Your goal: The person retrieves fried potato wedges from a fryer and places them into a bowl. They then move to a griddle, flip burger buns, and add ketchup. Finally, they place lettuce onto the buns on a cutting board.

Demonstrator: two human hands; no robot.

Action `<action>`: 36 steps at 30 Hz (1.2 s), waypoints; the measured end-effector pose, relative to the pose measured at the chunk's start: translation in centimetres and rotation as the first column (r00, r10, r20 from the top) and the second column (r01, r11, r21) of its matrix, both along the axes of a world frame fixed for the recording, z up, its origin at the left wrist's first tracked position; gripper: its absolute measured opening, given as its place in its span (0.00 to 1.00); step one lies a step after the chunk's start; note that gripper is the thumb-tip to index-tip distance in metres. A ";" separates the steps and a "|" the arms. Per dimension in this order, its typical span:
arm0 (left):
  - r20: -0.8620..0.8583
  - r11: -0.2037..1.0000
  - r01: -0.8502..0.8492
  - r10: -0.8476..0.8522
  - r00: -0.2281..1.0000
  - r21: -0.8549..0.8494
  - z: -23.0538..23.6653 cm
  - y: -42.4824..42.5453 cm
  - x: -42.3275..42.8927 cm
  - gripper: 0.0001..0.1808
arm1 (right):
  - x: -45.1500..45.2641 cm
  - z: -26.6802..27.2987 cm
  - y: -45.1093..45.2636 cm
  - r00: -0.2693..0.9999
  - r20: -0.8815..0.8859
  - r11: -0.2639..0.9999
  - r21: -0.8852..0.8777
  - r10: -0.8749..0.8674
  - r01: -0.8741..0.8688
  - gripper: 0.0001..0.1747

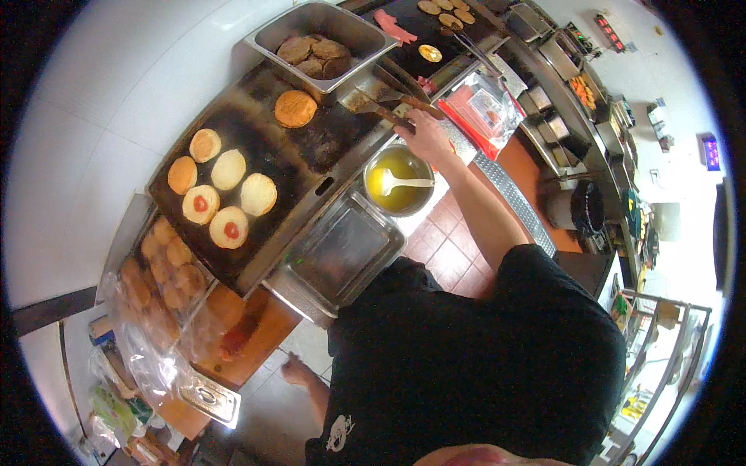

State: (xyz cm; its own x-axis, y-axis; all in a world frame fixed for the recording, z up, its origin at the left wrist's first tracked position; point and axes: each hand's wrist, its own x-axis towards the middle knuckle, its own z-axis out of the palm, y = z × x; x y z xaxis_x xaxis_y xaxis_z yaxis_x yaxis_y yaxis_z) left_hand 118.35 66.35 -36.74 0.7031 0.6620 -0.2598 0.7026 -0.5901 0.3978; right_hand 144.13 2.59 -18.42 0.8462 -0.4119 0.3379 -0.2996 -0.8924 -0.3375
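Observation:
My right hand (428, 137) has its fingers around the wooden handle of a metal spatula (364, 105), whose blade rests at the griddle's edge. A second wooden-handled tool (424, 107) lies against the same hand. Low beside my body, my left hand (297, 370) hangs with curled fingers and nothing visible in it. On the flat-top griddle (326, 145), several bun halves (228, 170) lie cut or crust side up, two with red sauce (232, 230). One browned bun half (295, 109) sits apart, near a steel pan (320, 76) holding cooked patties (313, 55).
A bowl of yellow liquid (402, 201) with a white ladle (408, 183) stands below my right hand, beside a steel tray (344, 250). Packaged sliced meat (481, 110) lies to the right. Bagged buns (166, 268) sit left. A farther griddle (408, 58) holds an egg (430, 53).

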 end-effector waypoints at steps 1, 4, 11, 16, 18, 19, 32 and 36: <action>-0.253 0.976 0.108 -0.058 0.966 0.187 0.1 -1.6 -1.9 0.27 | 1.1 -0.7 -0.5 0.991 -0.133 0.990 0.139 -0.005 0.024 0.24; -0.447 0.976 0.217 -0.185 0.875 0.020 0.8 -4.8 -6.5 0.26 | 3.8 -2.4 -1.7 0.922 -0.362 0.679 0.712 0.137 0.179 0.24; -0.348 0.917 0.157 -0.291 0.891 -0.366 2.5 -8.2 -7.0 0.24 | 2.8 -3.7 -2.7 0.966 -0.163 0.118 0.983 0.201 0.142 0.21; -0.286 0.879 0.127 -0.282 0.916 -0.460 6.5 -11.4 -3.2 0.23 | -5.3 -3.4 -2.6 0.858 -0.173 0.687 0.682 0.484 -0.250 0.17; -0.289 0.875 0.142 -0.301 0.909 -0.463 8.3 -13.1 -0.2 0.22 | -7.5 -2.2 -1.5 0.945 -0.147 0.255 0.964 0.292 0.071 0.12; -0.208 0.899 0.206 -0.302 0.930 -0.387 9.0 -13.9 2.2 0.22 | -8.4 -1.3 -0.9 0.956 -0.188 0.056 0.982 0.227 0.180 0.11; 0.145 0.657 0.721 -0.753 0.642 0.222 16.4 -14.7 35.6 0.67 | -4.0 2.9 12.8 0.557 0.018 0.201 0.923 0.830 -0.329 0.17; 0.034 0.681 0.717 -0.728 0.684 0.147 15.9 -14.4 36.4 0.66 | -2.4 3.1 18.3 0.586 -0.168 0.235 0.971 0.793 -0.040 0.15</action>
